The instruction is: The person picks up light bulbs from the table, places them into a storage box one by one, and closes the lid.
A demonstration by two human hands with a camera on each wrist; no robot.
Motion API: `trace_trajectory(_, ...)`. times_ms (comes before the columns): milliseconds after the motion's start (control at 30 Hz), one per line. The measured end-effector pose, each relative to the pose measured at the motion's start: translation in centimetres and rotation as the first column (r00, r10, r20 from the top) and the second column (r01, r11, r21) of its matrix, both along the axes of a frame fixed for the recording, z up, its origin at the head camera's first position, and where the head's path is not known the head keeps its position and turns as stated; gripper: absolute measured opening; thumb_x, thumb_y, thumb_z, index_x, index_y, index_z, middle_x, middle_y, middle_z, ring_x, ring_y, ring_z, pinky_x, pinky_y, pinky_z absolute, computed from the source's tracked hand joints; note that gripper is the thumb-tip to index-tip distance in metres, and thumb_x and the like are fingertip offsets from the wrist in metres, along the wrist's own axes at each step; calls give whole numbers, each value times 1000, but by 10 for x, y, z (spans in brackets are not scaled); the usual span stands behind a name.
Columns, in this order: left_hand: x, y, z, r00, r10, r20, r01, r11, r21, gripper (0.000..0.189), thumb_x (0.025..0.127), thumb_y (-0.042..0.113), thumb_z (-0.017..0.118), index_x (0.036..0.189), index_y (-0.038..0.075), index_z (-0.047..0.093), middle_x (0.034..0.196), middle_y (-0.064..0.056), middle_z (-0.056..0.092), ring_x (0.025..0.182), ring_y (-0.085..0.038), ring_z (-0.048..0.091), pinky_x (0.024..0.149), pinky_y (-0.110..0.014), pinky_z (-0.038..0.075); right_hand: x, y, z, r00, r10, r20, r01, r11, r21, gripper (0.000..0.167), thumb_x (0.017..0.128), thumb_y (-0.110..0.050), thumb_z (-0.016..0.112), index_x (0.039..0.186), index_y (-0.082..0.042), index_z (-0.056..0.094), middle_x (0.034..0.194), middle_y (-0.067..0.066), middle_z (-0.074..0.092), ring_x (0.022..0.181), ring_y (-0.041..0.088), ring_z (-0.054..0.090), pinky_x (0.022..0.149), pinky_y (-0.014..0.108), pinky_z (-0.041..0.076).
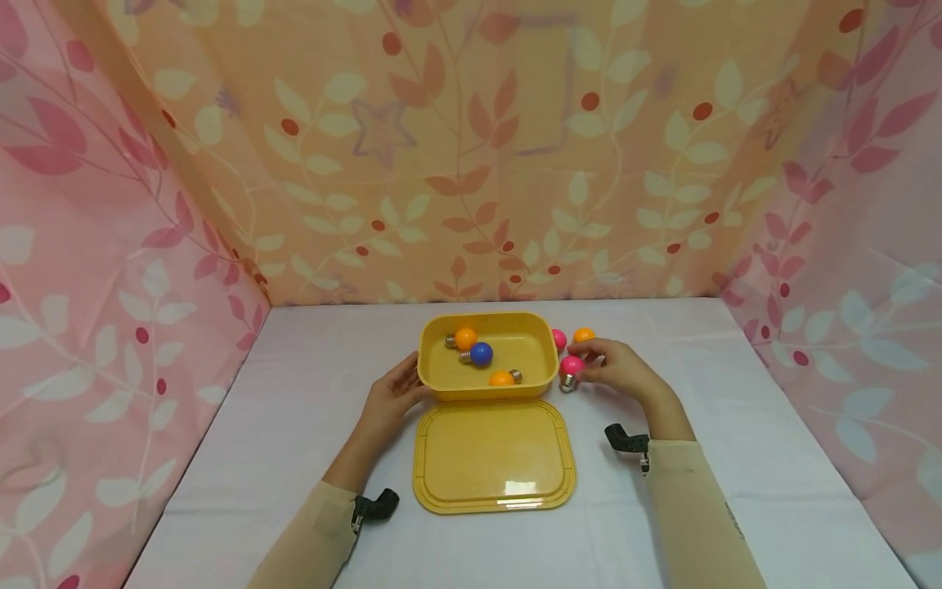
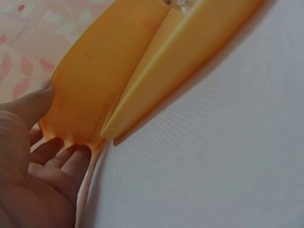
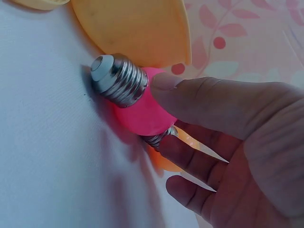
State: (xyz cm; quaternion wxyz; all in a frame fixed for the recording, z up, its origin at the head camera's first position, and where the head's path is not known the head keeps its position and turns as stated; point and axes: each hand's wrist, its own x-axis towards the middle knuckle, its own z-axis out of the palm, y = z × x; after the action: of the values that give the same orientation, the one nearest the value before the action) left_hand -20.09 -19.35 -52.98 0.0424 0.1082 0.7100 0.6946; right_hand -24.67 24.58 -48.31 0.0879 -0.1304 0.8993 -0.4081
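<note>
A yellow plastic box (image 1: 488, 390) stands in the middle of the white table, holding two orange light bulbs (image 1: 465, 339) and a blue light bulb (image 1: 482, 354). My left hand (image 1: 397, 395) holds the box by its left end. In the left wrist view, its thumb and curled fingers (image 2: 76, 164) lie against the yellow wall. Just right of the box, my right hand (image 1: 618, 372) pinches a pink light bulb (image 3: 145, 107), whose metal screw base points toward me in the head view. Behind that bulb are another pink bulb (image 1: 559, 339) and an orange bulb (image 1: 585, 334), both partly hidden.
A flat yellow lid (image 1: 493, 458) lies on the table (image 1: 243, 491) directly in front of the box. Floral cloth (image 1: 456, 147) hangs at the back and along both sides. Small black cameras (image 1: 625, 439) are strapped at both wrists.
</note>
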Motion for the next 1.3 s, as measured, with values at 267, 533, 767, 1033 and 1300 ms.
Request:
trace_trajectory(267, 1, 0, 1, 1000, 5, -1, -5, 1000, -5, 75, 96, 15, 74, 161, 16, 36, 164, -10, 38, 147, -27, 43, 106, -19, 47, 1, 1, -5, 998, -1, 64, 0, 1000, 10, 48, 84, -17, 85, 129, -15, 69, 112, 10, 67, 96, 28, 58, 83, 34, 53)
trace_trajectory(533, 1, 0, 2, 1000, 6, -18, -7, 999, -34, 74, 98, 13, 71, 161, 12, 33, 164, -10, 37, 147, -28, 43, 107, -17, 46, 0, 2, -8, 998, 5, 55, -6, 1000, 29, 48, 84, -19, 86, 129, -15, 69, 116, 8, 68, 98, 26, 59, 89, 36, 53)
trace_trajectory(767, 2, 0, 1, 1000, 4, -17, -5, 999, -38, 74, 98, 12, 70, 161, 12, 33, 163, -11, 38, 147, -28, 43, 106, -17, 46, 4, 1, -3, 998, 0, 68, -3, 999, 34, 47, 83, -22, 86, 127, -20, 70, 113, 5, 68, 99, 27, 57, 87, 35, 52)
trace_trajectory(1033, 3, 0, 1, 1000, 3, -27, -4, 999, -44, 72, 98, 13, 70, 161, 13, 34, 163, -11, 39, 146, -27, 44, 106, -16, 46, 8, 2, 9, 999, 25, -27, -23, 998, 51, 49, 83, -22, 85, 130, -17, 69, 119, 5, 69, 102, 28, 58, 84, 36, 51)
trace_trajectory(1300, 1, -1, 0, 1000, 10, -21, -11, 999, -50, 73, 98, 16, 72, 161, 16, 36, 162, -9, 41, 145, -25, 46, 106, -17, 47, 12, 3, 24, 996, 12, -92, -10, 1000, 22, 42, 86, -21, 82, 127, -21, 71, 118, 2, 70, 112, 30, 59, 95, 45, 48)
